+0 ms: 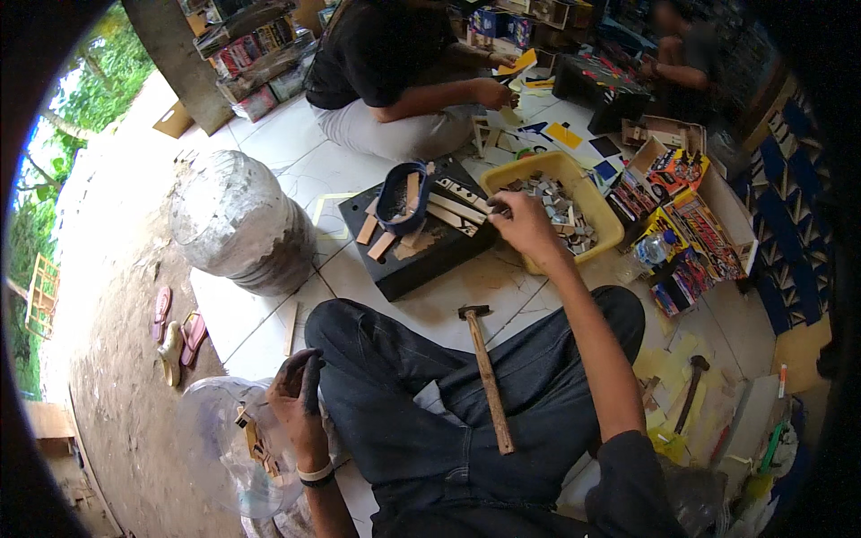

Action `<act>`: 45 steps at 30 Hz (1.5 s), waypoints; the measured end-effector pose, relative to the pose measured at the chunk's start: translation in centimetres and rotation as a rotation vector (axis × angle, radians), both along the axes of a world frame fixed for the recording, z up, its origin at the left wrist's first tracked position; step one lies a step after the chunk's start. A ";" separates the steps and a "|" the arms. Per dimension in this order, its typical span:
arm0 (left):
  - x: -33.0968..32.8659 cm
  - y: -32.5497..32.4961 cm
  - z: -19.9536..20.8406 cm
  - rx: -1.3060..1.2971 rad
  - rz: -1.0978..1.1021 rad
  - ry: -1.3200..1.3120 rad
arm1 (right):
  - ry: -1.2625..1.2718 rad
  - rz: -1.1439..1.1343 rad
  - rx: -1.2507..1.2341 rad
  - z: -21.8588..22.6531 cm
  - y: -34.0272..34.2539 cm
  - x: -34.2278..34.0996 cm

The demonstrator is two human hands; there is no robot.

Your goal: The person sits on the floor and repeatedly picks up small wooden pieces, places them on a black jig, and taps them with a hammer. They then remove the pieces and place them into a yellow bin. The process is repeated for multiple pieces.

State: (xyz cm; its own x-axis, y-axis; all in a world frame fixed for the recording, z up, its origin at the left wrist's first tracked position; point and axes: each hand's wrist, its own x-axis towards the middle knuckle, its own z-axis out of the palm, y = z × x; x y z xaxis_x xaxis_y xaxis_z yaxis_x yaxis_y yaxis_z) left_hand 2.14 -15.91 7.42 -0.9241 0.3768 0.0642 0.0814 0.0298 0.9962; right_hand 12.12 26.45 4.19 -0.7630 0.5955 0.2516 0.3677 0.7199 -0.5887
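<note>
My right hand (529, 229) reaches forward between a black block (421, 269) and a yellow basin (610, 220) of small metal pieces. Its thumb and fingers are pinched together at the ends of pale wooden strips (456, 213) on the block; what they grip, if anything, is too small to make out. A dark blue oval container (400, 199) holding wooden pieces also stands on the block. Loosely curled, with thumb and fingers apart, my left hand (299, 408) hovers beside a clear plastic tub (211, 403) with small wooden pieces (256, 444). A wooden-handled hammer (489, 381) lies across my lap.
A large whitish drum (238, 220) stands front left, with sandals (191, 336) beyond it. Another person (386, 90) sits ahead handling yellow sheet material; a further person sits far right. Printed boxes (700, 238) and a second hammer (691, 394) lie at right.
</note>
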 end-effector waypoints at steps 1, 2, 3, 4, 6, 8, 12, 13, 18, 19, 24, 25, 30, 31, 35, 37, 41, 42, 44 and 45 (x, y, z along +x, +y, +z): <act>-0.1 -0.4 0.2 0.016 -0.005 0.009 | -0.004 0.053 0.019 -0.6 -0.4 -1.3; -0.1 -0.9 0.4 0.011 0.002 0.016 | -0.004 0.051 0.079 -1.3 -1.0 -2.4; -0.1 -1.2 0.5 0.005 0.015 0.034 | -0.030 0.017 0.127 -2.0 -1.5 -3.2; 0.0 -1.3 0.5 -0.046 0.023 0.046 | -0.021 0.001 0.193 -2.6 -2.0 -4.0; 0.3 -1.0 0.2 -0.050 -0.006 0.035 | -0.079 -0.077 0.192 -3.6 -2.3 -5.0; 0.4 -0.4 -0.2 -0.056 -0.053 0.027 | -0.049 -0.087 0.082 -4.1 -1.9 -5.5; 0.5 1.3 -0.7 -0.040 -0.129 -0.053 | -0.114 -0.054 0.020 -4.1 0.0 -5.2; 0.5 1.9 -0.9 -0.025 -0.163 -0.063 | -0.134 -0.051 0.030 -3.8 0.5 -5.1; 0.7 5.1 -2.1 -0.026 -0.288 -0.061 | -0.067 -0.076 0.138 -3.4 0.0 -3.8; 0.7 5.8 -2.4 -0.018 -0.314 -0.023 | -0.119 -0.066 0.085 -3.5 -0.2 -3.7; 0.4 9.3 -4.0 -0.119 -0.367 0.137 | -0.106 -0.113 -0.087 -5.4 -0.8 -4.1; 0.2 9.8 -4.4 -0.167 -0.341 0.182 | -0.098 -0.119 -0.140 -5.6 -0.6 -4.2; -3.7 13.2 -7.4 -0.368 -0.118 0.451 | 0.012 -0.164 -0.505 -4.5 0.1 -3.6; -4.6 14.0 -8.1 -0.474 -0.051 0.499 | 0.099 -0.128 -0.508 -3.9 -0.3 -3.1; -8.5 17.9 -9.6 -0.348 0.060 0.677 | 0.326 -0.014 -0.616 -2.2 -3.4 -0.1; -9.8 18.7 -9.7 -0.460 0.045 0.710 | 0.445 0.102 -0.615 -2.4 -5.6 0.6; -10.7 18.5 -9.9 -0.489 0.000 0.727 | 0.247 0.113 -0.403 -4.2 -8.8 -0.2; -10.6 18.3 -9.9 -0.459 0.007 0.763 | 0.231 0.124 -0.466 -4.8 -9.4 -0.6; -10.8 17.9 -9.9 -0.470 -0.029 0.800 | 0.217 0.175 -0.608 -6.0 -10.5 -1.4; -10.8 17.7 -9.8 -0.503 -0.053 0.783 | 0.202 0.169 -0.612 -6.6 -10.9 -1.8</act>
State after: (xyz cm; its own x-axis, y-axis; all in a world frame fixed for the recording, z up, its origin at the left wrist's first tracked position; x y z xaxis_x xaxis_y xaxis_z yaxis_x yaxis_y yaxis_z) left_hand -8.71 1.84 -2.40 -0.6672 0.5695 0.4800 0.7382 0.4202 0.5277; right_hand 10.36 15.58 -2.38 -0.8317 0.5527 0.0541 0.1183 0.2715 -0.9551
